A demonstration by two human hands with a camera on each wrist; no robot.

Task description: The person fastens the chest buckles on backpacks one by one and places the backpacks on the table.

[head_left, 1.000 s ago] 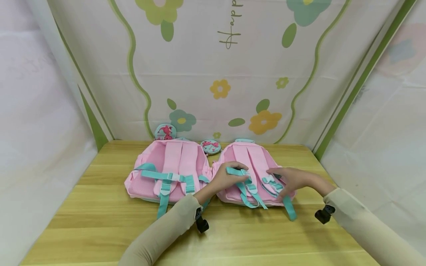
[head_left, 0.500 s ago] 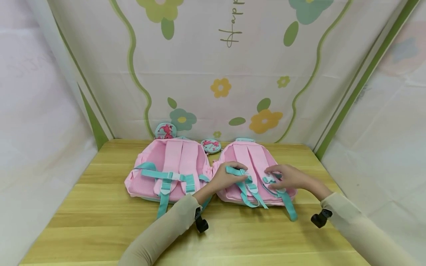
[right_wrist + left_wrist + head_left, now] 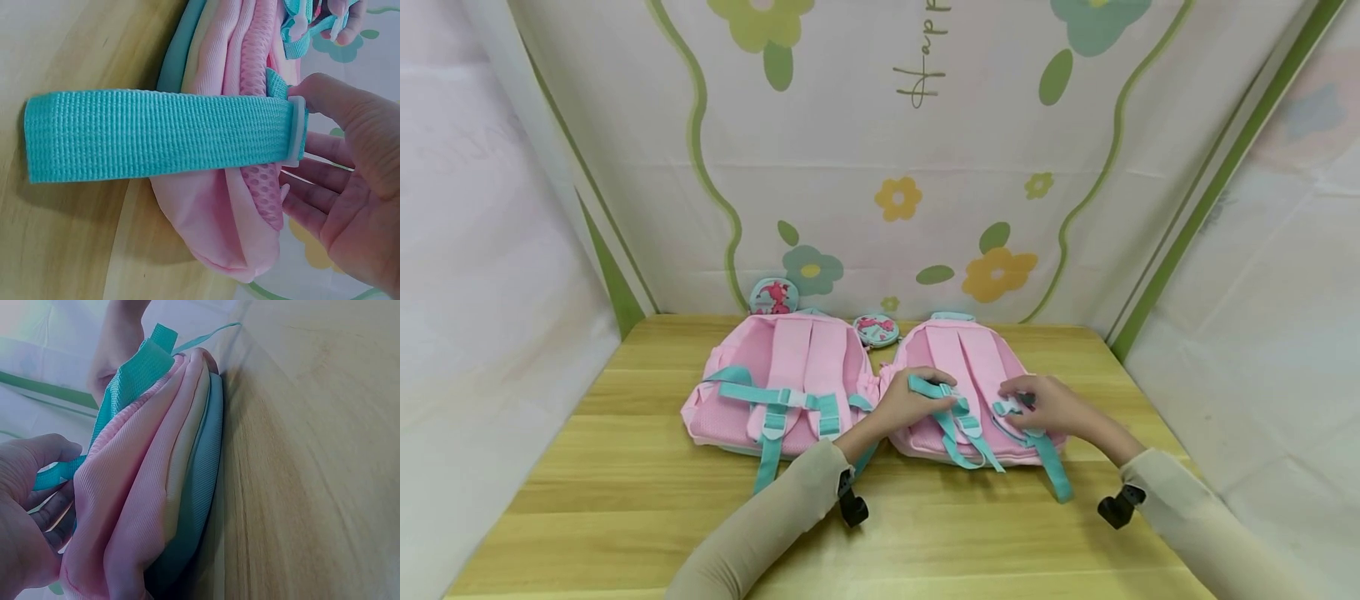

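Observation:
Two pink backpacks lie side by side, straps facing up. On the right backpack [image 3: 913, 333], my left hand [image 3: 910, 404] pinches the teal chest strap [image 3: 928, 386] near its white buckle end. The left wrist view shows thumb and fingers around that teal webbing [image 3: 59, 476]. My right hand [image 3: 1056, 404] is at the right shoulder strap, thumb and fingertips on the other white buckle piece [image 3: 1011, 406]. In the right wrist view a loose teal webbing end [image 3: 156, 134] with a white slider [image 3: 296, 131] hangs before the fingers, hiding part of the grip.
The left backpack [image 3: 726, 421] has its chest strap [image 3: 745, 392] joined across by a buckle. Two round teal pouches with pink figures, one pouch [image 3: 775, 296] and another pouch [image 3: 876, 330], sit behind. Flower-printed cloth [image 3: 842, 150] encloses the wooden table [image 3: 925, 533].
My right hand has moved left and up from the backpack's lower right edge, and its fingers have closed in on the buckle piece. The left hand stays almost still with the strap.

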